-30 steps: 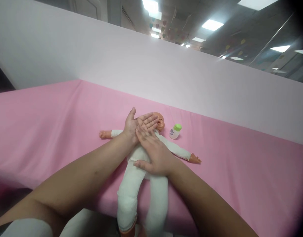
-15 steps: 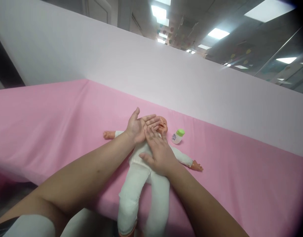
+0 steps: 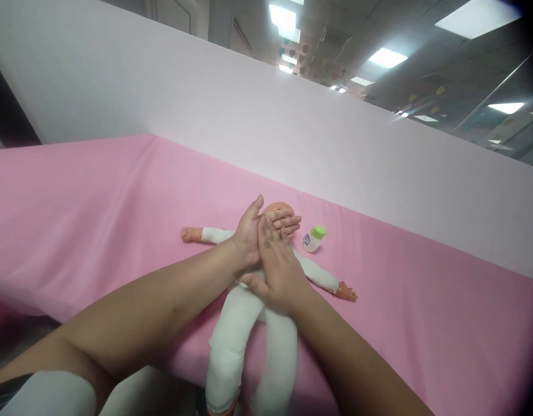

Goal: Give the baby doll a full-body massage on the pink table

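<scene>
A baby doll (image 3: 238,326) in white clothes lies on its back with arms spread and its head toward the wall. Above its chest, my left hand (image 3: 258,234) is palm up with the fingers stretched out, covering much of the doll's face. My right hand (image 3: 281,268) lies palm down across the left palm, fingers extended and thumb apart. The two hands touch each other; neither holds an object. Just right of the doll's head stands a small white bottle (image 3: 312,240) with a green cap. Whether the hands touch the doll cannot be seen.
A pink cover (image 3: 405,289) spreads over the padded surface under the doll. Behind it rises a white wall panel (image 3: 266,115), with glass above that shows ceiling lights. The doll's legs reach the near edge.
My left hand has shifted right and now hides more of the doll's face. The right hand has moved only slightly over the left palm. Bottle and doll stay in place.
</scene>
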`<state>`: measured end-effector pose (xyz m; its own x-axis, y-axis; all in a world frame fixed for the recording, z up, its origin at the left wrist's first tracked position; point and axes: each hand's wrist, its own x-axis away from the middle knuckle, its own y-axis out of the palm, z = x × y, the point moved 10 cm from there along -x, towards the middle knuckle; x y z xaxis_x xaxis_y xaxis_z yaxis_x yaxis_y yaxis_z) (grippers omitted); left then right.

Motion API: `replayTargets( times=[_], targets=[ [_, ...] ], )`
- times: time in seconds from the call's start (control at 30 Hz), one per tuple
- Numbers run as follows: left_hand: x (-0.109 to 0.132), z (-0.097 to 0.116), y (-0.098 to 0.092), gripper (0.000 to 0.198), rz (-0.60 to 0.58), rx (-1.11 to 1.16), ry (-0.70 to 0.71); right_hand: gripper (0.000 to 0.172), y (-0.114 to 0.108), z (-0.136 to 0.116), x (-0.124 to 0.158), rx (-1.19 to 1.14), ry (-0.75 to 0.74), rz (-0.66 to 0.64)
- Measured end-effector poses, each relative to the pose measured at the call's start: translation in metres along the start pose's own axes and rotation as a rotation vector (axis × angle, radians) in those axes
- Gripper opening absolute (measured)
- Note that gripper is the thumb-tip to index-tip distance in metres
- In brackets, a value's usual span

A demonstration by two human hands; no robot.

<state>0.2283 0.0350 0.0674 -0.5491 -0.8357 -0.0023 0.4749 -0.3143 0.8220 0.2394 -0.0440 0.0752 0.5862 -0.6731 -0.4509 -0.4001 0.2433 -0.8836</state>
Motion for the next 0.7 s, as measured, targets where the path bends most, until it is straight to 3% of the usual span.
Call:
replayTargets(
  times=[0.13, 0.43, 0.57, 0.7],
  targets=[
    [-0.001, -0.002, 0.003, 0.084, -0.034, 0.011, -0.026, 0.097, -0.002, 0.014, -0.002, 0.069, 0.096, 0.054],
    [-0.007, 0.043, -0.023, 0.088, 0.015, -0.006, 0.136, 0.096, 0.007, 0.010, -0.001, 0.036, 0.103, -0.044],
    [-0.010, 0.042, -0.025, 0.088, 0.004, -0.008, 0.134, 0.102, 0.007, -0.007, 0.001, -0.009, -0.013, -0.057],
    [-0.010, 0.022, -0.014, 0.087, -0.014, -0.007, 0.074, 0.110, 0.005, -0.015, 0.003, -0.068, -0.073, -0.019]
  ],
)
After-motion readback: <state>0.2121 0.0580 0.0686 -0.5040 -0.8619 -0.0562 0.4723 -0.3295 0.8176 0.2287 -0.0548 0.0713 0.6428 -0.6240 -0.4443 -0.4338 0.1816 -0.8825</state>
